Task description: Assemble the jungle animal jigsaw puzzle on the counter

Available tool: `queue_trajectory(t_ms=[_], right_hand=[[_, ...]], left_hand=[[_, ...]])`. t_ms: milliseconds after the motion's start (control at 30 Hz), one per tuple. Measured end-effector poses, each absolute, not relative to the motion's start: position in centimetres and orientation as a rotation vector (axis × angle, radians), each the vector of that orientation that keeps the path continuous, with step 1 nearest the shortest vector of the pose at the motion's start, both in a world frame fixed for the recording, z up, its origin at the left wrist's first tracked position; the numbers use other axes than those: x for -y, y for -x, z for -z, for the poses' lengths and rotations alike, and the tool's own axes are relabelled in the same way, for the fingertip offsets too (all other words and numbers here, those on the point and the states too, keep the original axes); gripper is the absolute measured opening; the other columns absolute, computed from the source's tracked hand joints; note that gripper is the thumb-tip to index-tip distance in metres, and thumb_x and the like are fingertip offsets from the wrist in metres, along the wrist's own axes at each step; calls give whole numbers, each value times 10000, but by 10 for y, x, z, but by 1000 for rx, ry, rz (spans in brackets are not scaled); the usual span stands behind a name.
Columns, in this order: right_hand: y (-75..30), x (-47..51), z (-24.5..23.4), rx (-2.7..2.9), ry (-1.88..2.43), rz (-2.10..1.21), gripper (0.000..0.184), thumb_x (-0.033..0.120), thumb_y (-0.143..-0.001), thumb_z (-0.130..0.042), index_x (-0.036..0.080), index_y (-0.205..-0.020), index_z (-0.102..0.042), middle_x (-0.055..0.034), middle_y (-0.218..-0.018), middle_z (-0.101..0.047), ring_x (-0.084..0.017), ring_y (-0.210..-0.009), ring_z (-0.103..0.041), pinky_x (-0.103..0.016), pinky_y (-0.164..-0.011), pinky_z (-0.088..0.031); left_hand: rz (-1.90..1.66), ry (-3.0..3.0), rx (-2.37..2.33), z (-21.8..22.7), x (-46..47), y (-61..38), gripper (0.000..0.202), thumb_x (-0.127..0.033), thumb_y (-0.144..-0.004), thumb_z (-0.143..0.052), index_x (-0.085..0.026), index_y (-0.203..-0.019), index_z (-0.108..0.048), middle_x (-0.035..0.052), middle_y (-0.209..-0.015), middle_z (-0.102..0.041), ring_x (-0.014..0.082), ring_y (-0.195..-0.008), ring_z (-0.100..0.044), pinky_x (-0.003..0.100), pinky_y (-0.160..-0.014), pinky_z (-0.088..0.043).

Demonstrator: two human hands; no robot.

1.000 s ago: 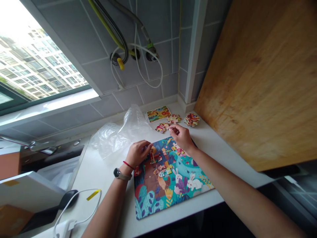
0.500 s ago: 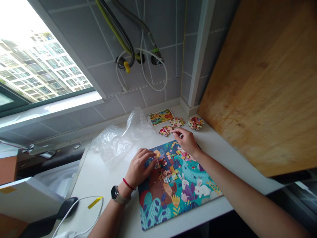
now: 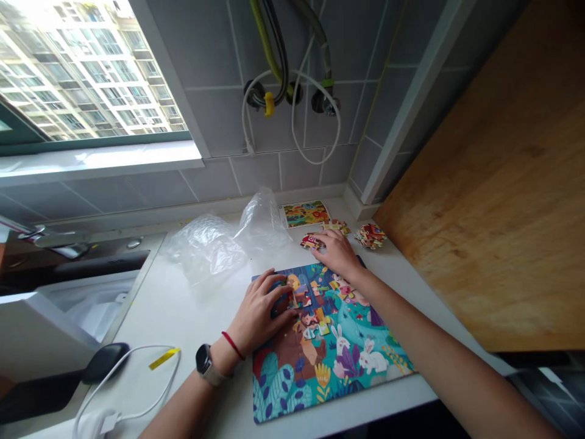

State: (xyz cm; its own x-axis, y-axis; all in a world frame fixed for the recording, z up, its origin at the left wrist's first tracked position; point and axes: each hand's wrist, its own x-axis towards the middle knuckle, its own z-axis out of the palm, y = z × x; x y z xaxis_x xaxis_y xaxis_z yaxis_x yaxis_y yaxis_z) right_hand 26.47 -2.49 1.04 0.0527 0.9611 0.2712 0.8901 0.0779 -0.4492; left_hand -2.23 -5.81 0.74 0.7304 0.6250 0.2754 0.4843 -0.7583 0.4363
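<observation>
A colourful jigsaw puzzle (image 3: 336, 360) with rabbits and plants lies flat on the counter. My left hand (image 3: 262, 311) rests over its upper left edge, fingers spread, their tips beside a few small joined pieces (image 3: 299, 294) lying on top of the picture. More small pieces (image 3: 315, 323) sit on the middle of the puzzle. Beyond the far edge, my right hand (image 3: 337, 253) bends over loose red puzzle pieces (image 3: 311, 241), with thumb and fingers closed around one at the near side. The fingers partly cover that piece.
Behind are a picture card (image 3: 305, 214), cream pieces (image 3: 336, 227) and a piece stack (image 3: 370, 236). Crumpled clear plastic (image 3: 212, 244) lies left of them. A sink (image 3: 145, 259), a white cable (image 3: 171, 384) and a wooden panel (image 3: 484, 183) flank the counter.
My right hand has moved slightly farther over the loose red pieces and closed around one. My left hand stays on the puzzle's left edge. The camera view has shifted and tilted.
</observation>
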Motion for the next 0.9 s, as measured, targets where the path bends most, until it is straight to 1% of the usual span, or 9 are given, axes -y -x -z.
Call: queue_trajectory(t_ms=[67,167,267,333,433,533,667,767,900], right_hand=[[-268,32,-11,1809,1746,-250,418,207,-813,-824,199,-1229,-781,-104,-1125,-720,-291,-1142,-635,-437,-1073,-496],[-267,48,-15,1842,1526,-443,437,260,-813,-855,254,-1242,-776,-73,-1165,-682,-255,-1153,-644,-409,-1068,-508],[-260,63,-18,2004,1320,-674,385,288,-828,-872,280,-1205,-796,-58,-1157,-670,-229,-1136,-653,-384,-1062,-516],[-255,68,-18,2105,1256,-724,325,282,-844,-866,285,-1164,-814,-64,-1148,-678,-234,-1146,-636,-397,-1074,-508],[-254,69,-14,2186,1221,-705,258,279,-908,-803,305,-1164,-816,-82,-1217,-681,-250,-1200,-601,-443,-1103,-488],[-255,69,-10,2189,1212,-683,232,270,-972,-722,312,-1184,-808,-90,-1273,-675,-251,-1219,-591,-461,-1106,-482],[-253,70,-7,2182,1206,-623,230,239,-984,-697,311,-1170,-811,-84,-1228,-687,-246,-1187,-600,-451,-1078,-501],[-249,71,-7,2207,1209,-560,232,240,-993,-682,293,-1180,-808,-95,-1235,-682,-253,-1197,-595,-462,-1079,-507],[-246,72,-9,2247,1215,-481,238,249,-993,-679,303,-1185,-808,-101,-1241,-683,-265,-1217,-587,-478,-1083,-512]], left_hand=[[-589,-2587,-875,-7,60,21,333,-442,-972,-695,-279,-1262,-673,99,-1403,-627,372,-1437,-469,601,-1100,-507],[-598,-2576,-871,-7,61,20,310,-423,-972,-697,-277,-1245,-683,103,-1397,-632,370,-1425,-484,598,-1091,-511],[-610,-2567,-865,-9,61,20,336,-438,-968,-700,-284,-1267,-680,106,-1397,-635,366,-1406,-505,598,-1086,-511],[-620,-2563,-867,-10,60,20,344,-443,-966,-703,-288,-1274,-684,109,-1391,-640,361,-1385,-525,591,-1080,-513],[-631,-2561,-864,-10,59,21,323,-448,-955,-719,-285,-1233,-714,111,-1351,-664,352,-1339,-563,568,-1045,-535],[-624,-2559,-855,-10,57,22,285,-449,-942,-740,-290,-1179,-741,100,-1327,-679,342,-1313,-581,559,-1022,-545],[-634,-2569,-835,-11,57,22,257,-431,-946,-741,-313,-1174,-757,88,-1391,-653,331,-1314,-583,560,-1028,-539],[-634,-2583,-813,-11,56,22,239,-414,-953,-734,-320,-1170,-769,85,-1430,-638,333,-1332,-570,567,-1043,-528],[-636,-2581,-804,-12,56,21,220,-405,-952,-734,-314,-1146,-784,85,-1396,-672,341,-1327,-572,574,-1034,-531]])
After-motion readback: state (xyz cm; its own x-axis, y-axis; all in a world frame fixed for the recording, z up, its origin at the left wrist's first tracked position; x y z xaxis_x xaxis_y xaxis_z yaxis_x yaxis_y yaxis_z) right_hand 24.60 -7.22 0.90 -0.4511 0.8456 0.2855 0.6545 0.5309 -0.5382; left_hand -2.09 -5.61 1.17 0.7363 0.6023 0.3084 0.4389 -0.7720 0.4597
